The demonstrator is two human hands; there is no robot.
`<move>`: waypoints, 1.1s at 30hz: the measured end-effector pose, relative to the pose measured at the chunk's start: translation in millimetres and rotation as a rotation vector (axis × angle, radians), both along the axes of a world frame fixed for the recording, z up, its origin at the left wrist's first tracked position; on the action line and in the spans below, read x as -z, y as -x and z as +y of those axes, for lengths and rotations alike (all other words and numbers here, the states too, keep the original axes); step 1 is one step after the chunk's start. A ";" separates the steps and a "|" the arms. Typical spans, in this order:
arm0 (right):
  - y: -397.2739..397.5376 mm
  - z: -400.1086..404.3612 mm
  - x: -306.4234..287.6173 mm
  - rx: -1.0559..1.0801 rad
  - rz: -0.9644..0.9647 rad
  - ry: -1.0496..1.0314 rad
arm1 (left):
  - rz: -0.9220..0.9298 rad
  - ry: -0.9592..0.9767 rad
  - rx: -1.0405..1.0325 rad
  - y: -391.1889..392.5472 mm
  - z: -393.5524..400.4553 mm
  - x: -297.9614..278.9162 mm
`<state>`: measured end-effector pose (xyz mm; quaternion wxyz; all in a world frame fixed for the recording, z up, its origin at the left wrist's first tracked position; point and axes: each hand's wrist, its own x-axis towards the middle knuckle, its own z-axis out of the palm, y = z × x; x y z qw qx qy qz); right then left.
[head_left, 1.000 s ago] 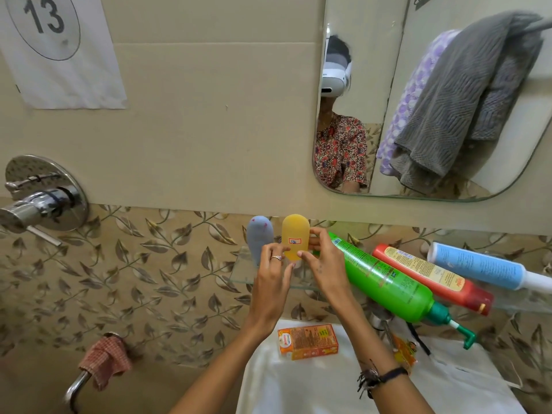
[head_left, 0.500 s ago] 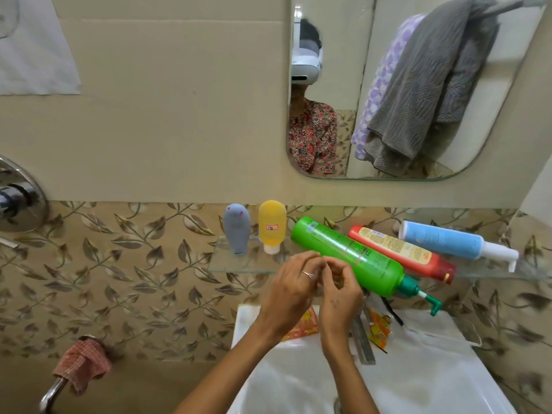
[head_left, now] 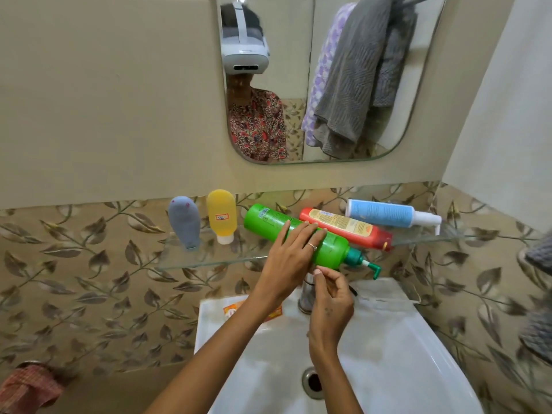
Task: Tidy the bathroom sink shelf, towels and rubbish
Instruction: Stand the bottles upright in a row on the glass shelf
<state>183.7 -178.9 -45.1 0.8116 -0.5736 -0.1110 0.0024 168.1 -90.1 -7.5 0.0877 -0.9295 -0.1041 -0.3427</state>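
the glass shelf point(head_left: 209, 258) carries the green pump bottle point(head_left: 331, 246) lying down. left hand point(head_left: 288, 261) rests flat-fingered on its side; right hand point(head_left: 330, 300), fingers loosely curled and holding nothing, sits just below. best to grip the body, then stand it upright beside the yellow bottle point(head_left: 221, 215).

Glass shelf point(head_left: 191, 261), 2 tubes upright: grey point(head_left: 184, 223), yellow point(head_left: 222, 216), 3 bottles lying: green point(head_left: 268, 221), red point(head_left: 346, 228), blue point(head_left: 385, 213)
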 end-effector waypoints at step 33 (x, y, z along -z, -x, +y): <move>-66.3 23.8 -110.1 -0.815 -0.405 -0.008 | -0.404 1.244 0.500 33.7 26.2 -130.3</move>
